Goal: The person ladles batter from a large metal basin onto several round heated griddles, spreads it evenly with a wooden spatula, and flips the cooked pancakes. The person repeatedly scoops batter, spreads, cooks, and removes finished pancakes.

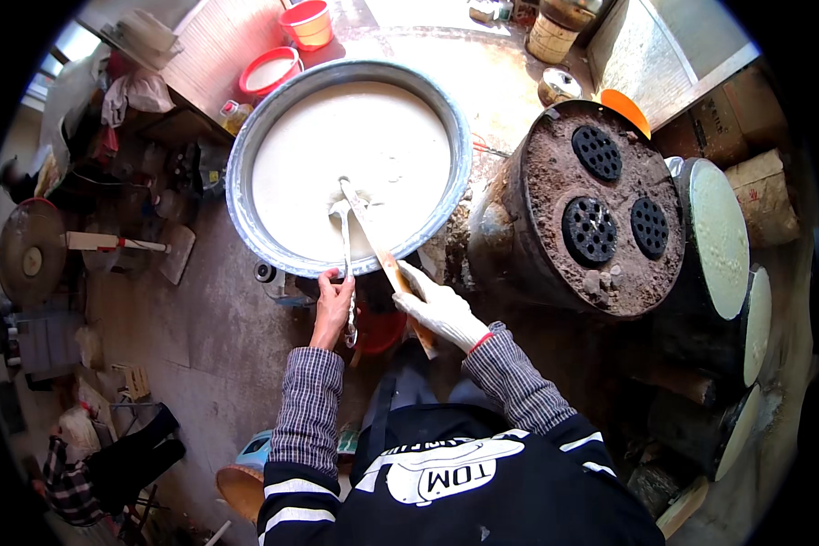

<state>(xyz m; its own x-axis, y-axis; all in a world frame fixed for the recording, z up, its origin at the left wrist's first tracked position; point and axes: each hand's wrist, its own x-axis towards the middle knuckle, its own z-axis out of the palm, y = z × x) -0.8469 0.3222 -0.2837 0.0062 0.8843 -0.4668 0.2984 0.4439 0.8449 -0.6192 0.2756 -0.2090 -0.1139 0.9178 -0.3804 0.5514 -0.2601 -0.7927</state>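
Note:
A large round metal basin (240, 205) in front of me is filled with a creamy white liquid (341, 130). My bare left hand (332, 304) grips the handle of a metal ladle (345, 239), whose head sits at the liquid's surface. On my right hand (438, 304) is a white knit glove with a red cuff. It holds a long flat wooden stick (375, 235) that slants over the near rim. The stick's far tip crosses close above the ladle's head, at the surface; any part under the liquid is hidden.
Right of the basin stands a drum stove (505, 218) topped with ash and perforated coal briquettes (589, 231). Beyond it are vats with pale tops (718, 239). Red buckets (270, 71) stand behind the basin at left. Another person (102, 471) is at lower left, near a wooden stool (131, 382).

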